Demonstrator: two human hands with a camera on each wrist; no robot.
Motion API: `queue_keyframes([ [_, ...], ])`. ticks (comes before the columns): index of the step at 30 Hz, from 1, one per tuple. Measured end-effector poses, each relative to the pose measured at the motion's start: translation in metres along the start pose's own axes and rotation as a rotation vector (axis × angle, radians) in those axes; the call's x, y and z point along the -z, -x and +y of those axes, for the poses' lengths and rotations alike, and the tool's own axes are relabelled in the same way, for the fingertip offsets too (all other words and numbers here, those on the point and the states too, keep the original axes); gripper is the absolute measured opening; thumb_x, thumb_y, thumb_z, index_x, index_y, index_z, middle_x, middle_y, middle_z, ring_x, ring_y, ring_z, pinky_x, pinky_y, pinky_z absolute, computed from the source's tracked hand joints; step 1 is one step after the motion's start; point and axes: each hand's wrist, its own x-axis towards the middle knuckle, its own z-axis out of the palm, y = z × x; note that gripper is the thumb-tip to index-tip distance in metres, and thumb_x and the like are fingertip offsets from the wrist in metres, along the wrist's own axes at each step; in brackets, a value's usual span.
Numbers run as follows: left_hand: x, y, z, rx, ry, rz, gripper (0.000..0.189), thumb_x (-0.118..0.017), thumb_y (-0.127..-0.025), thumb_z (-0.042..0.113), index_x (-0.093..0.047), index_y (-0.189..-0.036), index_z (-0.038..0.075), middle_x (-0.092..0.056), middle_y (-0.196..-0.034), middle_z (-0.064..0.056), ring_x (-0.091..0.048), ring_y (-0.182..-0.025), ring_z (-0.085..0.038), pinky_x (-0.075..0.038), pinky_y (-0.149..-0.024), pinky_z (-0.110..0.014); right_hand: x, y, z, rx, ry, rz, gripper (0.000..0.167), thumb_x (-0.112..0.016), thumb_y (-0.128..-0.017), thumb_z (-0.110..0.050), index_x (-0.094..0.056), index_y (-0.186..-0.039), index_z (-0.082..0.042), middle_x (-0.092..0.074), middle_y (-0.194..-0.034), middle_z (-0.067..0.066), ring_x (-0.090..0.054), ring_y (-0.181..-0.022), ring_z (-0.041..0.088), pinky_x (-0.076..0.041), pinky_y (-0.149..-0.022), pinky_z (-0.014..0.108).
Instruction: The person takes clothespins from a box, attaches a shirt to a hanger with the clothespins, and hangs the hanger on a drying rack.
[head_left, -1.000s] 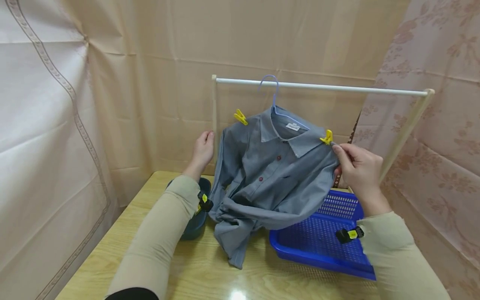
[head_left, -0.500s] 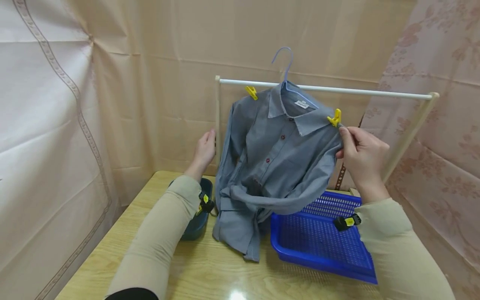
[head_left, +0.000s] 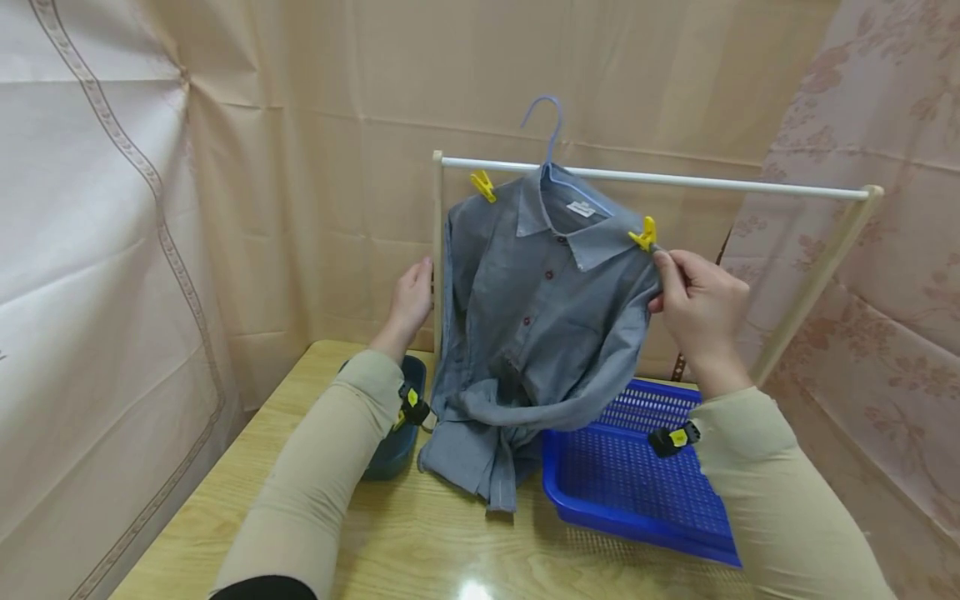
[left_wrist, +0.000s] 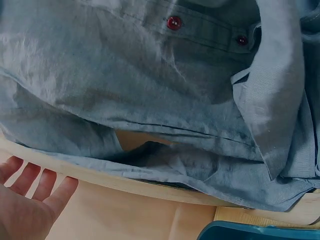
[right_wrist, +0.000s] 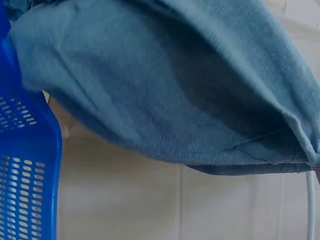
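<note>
A grey-blue button shirt (head_left: 558, 283) hangs on a light blue hanger (head_left: 553, 125), tilted, its body twisted and bunched below. Yellow clothespins clip both shoulders: the left clothespin (head_left: 483, 186) and the right clothespin (head_left: 645, 233). My right hand (head_left: 705, 308) pinches the shirt's shoulder just beside the right clothespin, thumb on top. My left hand (head_left: 408, 304) is at the left post of the drying rack (head_left: 660, 177). In the left wrist view its fingers (left_wrist: 45, 186) are spread and fairly straight, tips against the wood. The hanger's hook stands above the rack's bar, apart from it.
A blue perforated basket (head_left: 637, 533) stands on the wooden table (head_left: 420, 542) below the shirt at right. A dark green bin (head_left: 386, 462) sits at left, partly behind my left forearm. Beige curtains (head_left: 315, 208) enclose the back and sides.
My right hand lifted the shirt and hanger, so the hook rose above the bar, then moved them slightly left. My left hand has stayed at the post.
</note>
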Motion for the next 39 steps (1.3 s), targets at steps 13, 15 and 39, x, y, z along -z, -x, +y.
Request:
queue_keyframes([
  [13, -0.001, 0.000, -0.001, 0.001, -0.004, 0.023, 0.058, -0.034, -0.110, 0.049, -0.056, -0.144, 0.007, -0.058, -0.139, -0.017, -0.056, -0.120, -0.032, -0.047, -0.099, -0.048, -0.018, 0.015, 0.004, -0.076, -0.081, -0.029, 0.028, -0.065, -0.102, -0.027, -0.079, -0.090, -0.006, -0.066, -0.058, 0.000, -0.049, -0.050, -0.016, -0.033, -0.050, 0.011],
  [15, -0.001, 0.000, -0.001, 0.005, 0.006, 0.019, 0.058, -0.035, -0.109, 0.049, -0.057, -0.143, 0.007, -0.059, -0.137, -0.017, -0.057, -0.119, -0.032, -0.048, -0.099, -0.047, -0.020, 0.016, 0.005, -0.084, -0.110, -0.030, 0.028, -0.065, -0.102, -0.026, -0.079, -0.090, -0.005, -0.066, -0.058, 0.001, -0.050, -0.049, -0.014, -0.034, -0.050, 0.010],
  [39, 0.002, 0.001, 0.003, 0.028, 0.011, -0.016, 0.061, -0.033, -0.109, 0.052, -0.056, -0.143, 0.006, -0.058, -0.126, -0.016, -0.058, -0.108, -0.032, -0.049, -0.090, -0.043, -0.047, 0.031, 0.010, -0.143, -0.287, -0.109, 0.018, -0.072, -0.098, -0.019, -0.080, -0.093, -0.005, -0.068, -0.061, 0.006, -0.055, -0.045, -0.006, -0.036, -0.042, 0.009],
])
